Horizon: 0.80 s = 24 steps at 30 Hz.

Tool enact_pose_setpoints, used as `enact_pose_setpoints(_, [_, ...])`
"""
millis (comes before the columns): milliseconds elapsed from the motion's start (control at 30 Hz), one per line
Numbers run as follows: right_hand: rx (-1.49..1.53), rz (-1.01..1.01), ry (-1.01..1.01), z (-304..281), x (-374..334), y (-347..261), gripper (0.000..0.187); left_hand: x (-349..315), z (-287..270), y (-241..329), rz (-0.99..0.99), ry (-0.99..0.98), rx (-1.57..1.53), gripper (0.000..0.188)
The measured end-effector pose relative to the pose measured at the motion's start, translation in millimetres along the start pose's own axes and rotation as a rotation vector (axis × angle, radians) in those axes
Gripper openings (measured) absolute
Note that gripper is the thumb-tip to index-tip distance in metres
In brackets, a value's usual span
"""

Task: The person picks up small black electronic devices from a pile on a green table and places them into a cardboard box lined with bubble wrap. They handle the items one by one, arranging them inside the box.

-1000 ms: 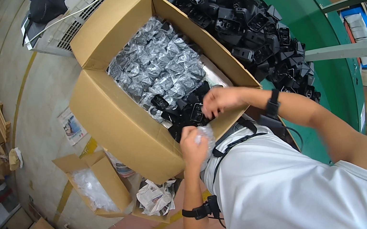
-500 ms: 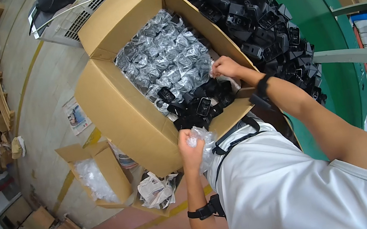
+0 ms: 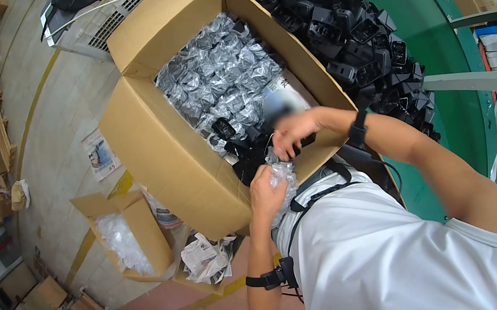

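Note:
My left hand (image 3: 267, 196) is closed around a bunch of clear plastic bags (image 3: 283, 178) at the near edge of a large cardboard box (image 3: 155, 128). My right hand (image 3: 298, 131), blurred, reaches in from the right with its fingertips at the top of the bunch; whether they grip a bag I cannot tell. Loose black plastic housings (image 3: 250, 166) lie in the near end of the box, partly hidden by my hands. Beyond them, several rows of housings wrapped in clear plastic (image 3: 209, 76) fill the box. A whitish sheet (image 3: 294, 91) shows along its right side.
A big heap of black housings (image 3: 339, 28) lies on a green table (image 3: 435, 51) to the right. At lower left, a small carton (image 3: 149, 237) holds more clear plastic bags (image 3: 122, 242), beside crumpled newspaper (image 3: 206, 257). A grey plastic crate (image 3: 103, 31) stands at the far left.
My right hand has left the box's right side and come down toward my left hand, uncovering the whitish sheet. My left hand, with the bags, has shifted slightly right.

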State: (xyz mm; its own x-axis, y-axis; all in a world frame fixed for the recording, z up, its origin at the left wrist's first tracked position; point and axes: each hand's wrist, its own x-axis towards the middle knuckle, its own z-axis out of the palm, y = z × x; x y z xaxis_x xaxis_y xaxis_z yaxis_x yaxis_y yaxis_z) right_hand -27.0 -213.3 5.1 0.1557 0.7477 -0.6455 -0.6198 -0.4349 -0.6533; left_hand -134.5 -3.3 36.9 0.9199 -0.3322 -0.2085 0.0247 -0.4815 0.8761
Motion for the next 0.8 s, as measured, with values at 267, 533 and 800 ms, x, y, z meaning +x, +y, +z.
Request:
enact_pose_setpoints(267, [-0.970, 0.494, 0.744, -54, 72, 33, 0.043, -27, -24, 1, -0.726, 0.146, -1.035, 0.010])
enact_pose_setpoints(533, [-0.779, 0.376, 0.882, -64, 58, 57, 0.050, -17, -18, 11, -0.641, 0.167, -0.886, 0.016])
enact_pose_setpoints(800, [-0.819, 0.536, 0.954, -45, 70, 37, 0.031, -14, -24, 7, -0.825, 0.059, -1.102, 0.021])
